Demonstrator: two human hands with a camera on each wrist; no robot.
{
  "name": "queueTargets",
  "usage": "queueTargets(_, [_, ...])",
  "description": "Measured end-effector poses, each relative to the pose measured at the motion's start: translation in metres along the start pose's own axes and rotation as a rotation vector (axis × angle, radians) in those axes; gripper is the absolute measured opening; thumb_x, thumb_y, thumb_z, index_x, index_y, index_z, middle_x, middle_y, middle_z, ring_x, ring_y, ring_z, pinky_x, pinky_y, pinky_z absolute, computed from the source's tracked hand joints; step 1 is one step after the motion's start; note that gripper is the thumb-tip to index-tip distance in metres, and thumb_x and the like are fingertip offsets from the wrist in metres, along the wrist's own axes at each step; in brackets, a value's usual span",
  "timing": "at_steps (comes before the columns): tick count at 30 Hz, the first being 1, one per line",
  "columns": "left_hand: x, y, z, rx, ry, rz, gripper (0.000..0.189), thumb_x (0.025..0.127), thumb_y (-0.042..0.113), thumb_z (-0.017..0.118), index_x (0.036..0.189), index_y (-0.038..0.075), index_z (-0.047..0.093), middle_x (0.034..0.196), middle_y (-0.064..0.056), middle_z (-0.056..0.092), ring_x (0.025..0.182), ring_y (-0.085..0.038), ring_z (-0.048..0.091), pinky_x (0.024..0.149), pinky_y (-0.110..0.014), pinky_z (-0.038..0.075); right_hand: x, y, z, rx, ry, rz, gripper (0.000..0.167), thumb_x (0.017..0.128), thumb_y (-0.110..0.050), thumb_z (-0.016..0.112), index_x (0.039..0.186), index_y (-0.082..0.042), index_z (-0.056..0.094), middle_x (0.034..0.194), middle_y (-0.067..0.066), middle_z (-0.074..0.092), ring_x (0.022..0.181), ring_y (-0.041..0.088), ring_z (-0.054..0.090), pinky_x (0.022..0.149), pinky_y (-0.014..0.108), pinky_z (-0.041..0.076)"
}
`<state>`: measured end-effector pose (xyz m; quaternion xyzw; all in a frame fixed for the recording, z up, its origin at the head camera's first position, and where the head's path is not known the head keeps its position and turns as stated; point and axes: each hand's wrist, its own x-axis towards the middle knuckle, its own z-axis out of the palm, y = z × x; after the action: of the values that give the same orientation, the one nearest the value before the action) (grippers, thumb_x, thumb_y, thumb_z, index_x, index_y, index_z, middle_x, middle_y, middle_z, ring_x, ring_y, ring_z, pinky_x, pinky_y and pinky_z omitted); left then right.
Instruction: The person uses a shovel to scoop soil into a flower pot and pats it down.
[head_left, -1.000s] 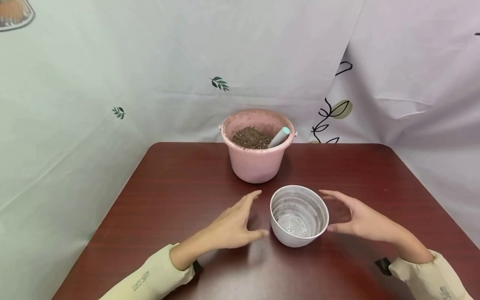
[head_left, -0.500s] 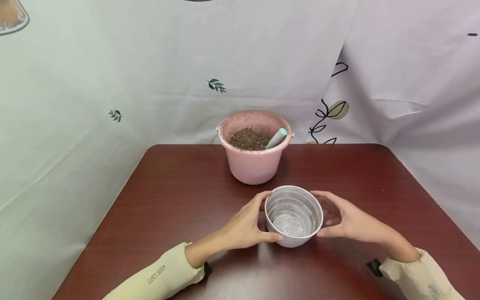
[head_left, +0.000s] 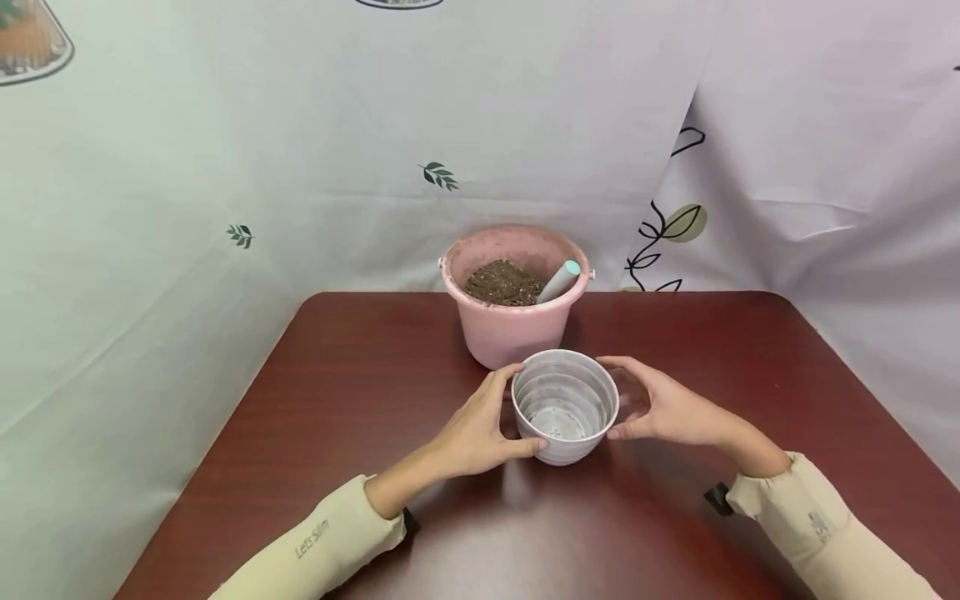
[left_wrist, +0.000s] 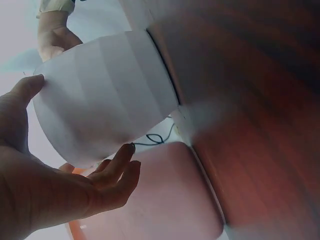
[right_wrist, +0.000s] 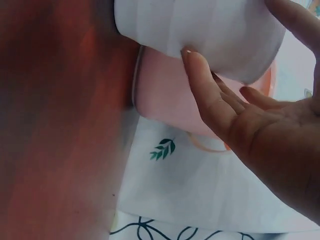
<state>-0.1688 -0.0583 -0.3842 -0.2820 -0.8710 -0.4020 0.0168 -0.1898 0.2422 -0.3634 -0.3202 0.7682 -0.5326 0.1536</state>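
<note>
A white ribbed plastic flowerpot (head_left: 564,454) stands upright at mid-table, in front of the pink bucket (head_left: 510,333). Inside it I see only a ridged wall and a pale bottom with small holes and dark specks. My left hand (head_left: 474,435) grips its left side, thumb at the near rim and fingers around the far side. On the right, my right hand (head_left: 671,410) holds it between thumb and fingers. In the left wrist view, fingertips touch the pot's wall (left_wrist: 110,85); the right wrist view shows the other hand's fingertips against the pot (right_wrist: 200,30).
Dark soil (head_left: 502,283) partly fills the bucket, and a grey handle with a turquoise end (head_left: 558,282) sticks out of it. The reddish-brown table (head_left: 360,375) has rounded back corners. White printed cloth (head_left: 330,150) hangs behind and at both sides.
Both hands closed in from either side and took hold of the flowerpot. It has since moved left and away from me, closer to the bucket.
</note>
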Motion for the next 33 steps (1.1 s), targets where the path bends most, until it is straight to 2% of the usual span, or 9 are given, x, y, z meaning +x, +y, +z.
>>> queueTargets(4, [0.000, -0.001, -0.001, -0.010, -0.001, 0.003, 0.092, 0.076, 0.040, 0.084, 0.149, 0.011, 0.034, 0.140, -0.006, 0.048, 0.117, -0.017, 0.059, 0.095, -0.039, 0.047, 0.007, -0.012, -0.022, -0.074, -0.007, 0.020, 0.079, 0.082, 0.006, 0.074, 0.147, 0.007, 0.029, 0.131, 0.037, 0.049, 0.105, 0.046, 0.063, 0.079, 0.038, 0.057])
queueTargets(7, [0.000, -0.001, -0.001, -0.016, -0.005, 0.002, 0.091, 0.076, 0.042, 0.084, 0.147, 0.011, 0.036, 0.140, -0.006, 0.048, 0.116, -0.016, 0.060, 0.095, -0.038, 0.047, 0.019, -0.030, -0.044, -0.192, 0.062, 0.049, 0.066, 0.087, 0.004, 0.069, 0.145, 0.003, 0.037, 0.125, 0.030, 0.059, 0.099, 0.035, 0.068, 0.073, 0.035, 0.057])
queueTargets(14, [0.002, 0.002, -0.003, -0.014, 0.038, -0.035, 0.086, 0.079, 0.047, 0.080, 0.146, 0.010, 0.039, 0.139, -0.005, 0.050, 0.115, -0.017, 0.060, 0.094, -0.040, 0.047, 0.084, -0.067, -0.072, -0.464, 0.274, 0.124, 0.046, 0.095, -0.015, 0.064, 0.137, 0.001, 0.053, 0.095, 0.016, 0.071, 0.070, 0.015, 0.067, 0.060, 0.034, 0.052])
queueTargets(18, [0.004, 0.001, -0.002, -0.026, 0.046, -0.057, 0.087, 0.079, 0.048, 0.080, 0.147, 0.011, 0.039, 0.138, -0.003, 0.051, 0.116, -0.015, 0.058, 0.095, -0.039, 0.046, 0.117, -0.074, -0.073, -0.654, 0.359, 0.176, 0.044, 0.093, -0.028, 0.067, 0.126, 0.000, 0.064, 0.091, 0.014, 0.072, 0.071, 0.021, 0.064, 0.067, 0.036, 0.048])
queueTargets(22, [0.007, -0.001, -0.005, -0.039, 0.086, -0.065, 0.088, 0.079, 0.045, 0.081, 0.147, 0.011, 0.036, 0.141, -0.006, 0.048, 0.117, -0.018, 0.058, 0.095, -0.041, 0.046, 0.133, -0.073, -0.070, -0.727, 0.357, 0.199, 0.040, 0.090, -0.029, 0.070, 0.114, 0.002, 0.071, 0.094, 0.017, 0.072, 0.080, 0.028, 0.065, 0.071, 0.041, 0.049])
queueTargets(25, [0.010, -0.005, -0.015, -0.044, 0.184, -0.052, 0.084, 0.082, 0.041, 0.079, 0.145, 0.007, 0.035, 0.138, -0.013, 0.045, 0.112, -0.024, 0.057, 0.092, -0.042, 0.046, 0.137, -0.072, -0.069, -0.754, 0.334, 0.207, 0.033, 0.088, -0.025, 0.071, 0.105, 0.003, 0.073, 0.093, 0.016, 0.072, 0.082, 0.029, 0.065, 0.070, 0.042, 0.050])
queueTargets(29, [0.026, -0.011, -0.038, -0.092, 0.427, -0.048, 0.072, 0.089, 0.031, 0.073, 0.142, 0.004, 0.033, 0.131, -0.019, 0.041, 0.105, -0.028, 0.050, 0.087, -0.045, 0.046, 0.140, -0.075, -0.071, -0.778, 0.314, 0.189, 0.028, 0.088, -0.021, 0.071, 0.100, 0.004, 0.070, 0.093, 0.017, 0.071, 0.084, 0.031, 0.065, 0.074, 0.045, 0.050])
queueTargets(31, [0.036, -0.015, -0.049, -0.152, 0.533, -0.078, 0.066, 0.092, 0.025, 0.068, 0.142, 0.004, 0.031, 0.133, -0.021, 0.037, 0.108, -0.032, 0.048, 0.089, -0.048, 0.044, 0.144, -0.076, -0.071, -0.779, 0.308, 0.179, 0.028, 0.088, -0.021, 0.069, 0.101, 0.004, 0.068, 0.095, 0.018, 0.071, 0.087, 0.032, 0.066, 0.077, 0.046, 0.051])
queueTargets(33, [0.047, -0.018, -0.058, -0.228, 0.582, -0.140, 0.063, 0.095, 0.023, 0.063, 0.144, 0.004, 0.028, 0.136, -0.022, 0.034, 0.114, -0.035, 0.044, 0.095, -0.050, 0.041, 0.148, -0.076, -0.068, -0.774, 0.301, 0.188, 0.029, 0.089, -0.023, 0.067, 0.103, 0.003, 0.067, 0.097, 0.018, 0.071, 0.089, 0.032, 0.067, 0.079, 0.046, 0.051])
